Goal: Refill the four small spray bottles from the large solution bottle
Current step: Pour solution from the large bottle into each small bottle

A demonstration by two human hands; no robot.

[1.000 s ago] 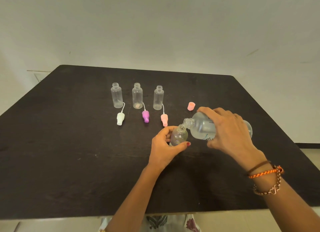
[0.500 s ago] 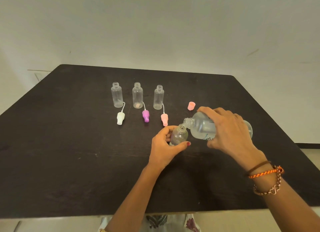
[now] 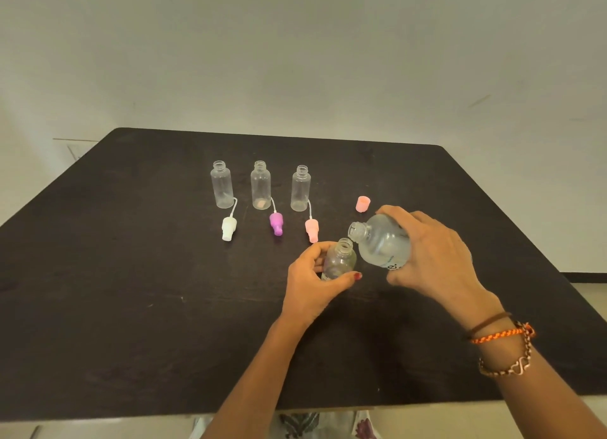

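Four small bottles: three stand uncapped in a back row awaiting turns, my left hand clamps the fourth steady on the surface, my right hand wraps the tilted big bottle, mouth beside its neck for pouring.

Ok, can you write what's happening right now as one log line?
step: pouring | left hand: holds small bottle | right hand: tilts big bottle at its mouth | waiting: three open bottles
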